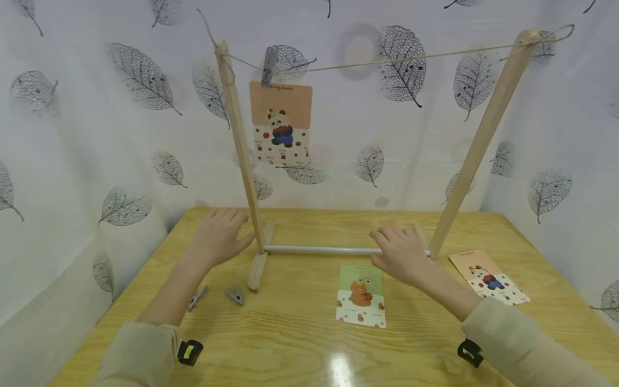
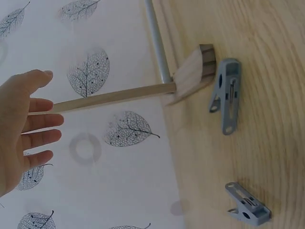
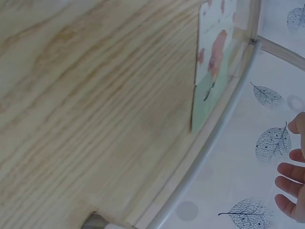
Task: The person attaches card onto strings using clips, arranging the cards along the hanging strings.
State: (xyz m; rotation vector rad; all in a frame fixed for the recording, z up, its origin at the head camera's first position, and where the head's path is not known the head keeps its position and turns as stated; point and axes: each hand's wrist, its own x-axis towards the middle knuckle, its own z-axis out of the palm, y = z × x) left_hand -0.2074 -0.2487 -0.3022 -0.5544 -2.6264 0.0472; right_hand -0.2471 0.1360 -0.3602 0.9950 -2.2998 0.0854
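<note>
My left hand [image 1: 217, 236] is beside the left wooden post [image 1: 242, 150], holding nothing, its fingers loosely spread in the left wrist view. Over the right end of the white crossbar [image 1: 319, 249] is my right hand [image 1: 396, 252]; its fingers are relaxed and apart, with nothing in them in the right wrist view. Between the posts runs a twine line [image 1: 367, 65]. A grey clothespin [image 1: 269, 65] hangs a panda card [image 1: 281, 122] from its left part. On the table below the crossbar lies a green and white bear card [image 1: 360, 295].
Two more clothespins lie left on the table [image 1: 300, 344]: one clothespin [image 1: 235, 295] by the frame's left foot [image 1: 258, 271], another clothespin [image 1: 197, 298] by my left forearm. A second panda card [image 1: 489, 277] lies right of the right post [image 1: 483, 145]. A leaf-print curtain [image 1: 329, 177] hangs behind.
</note>
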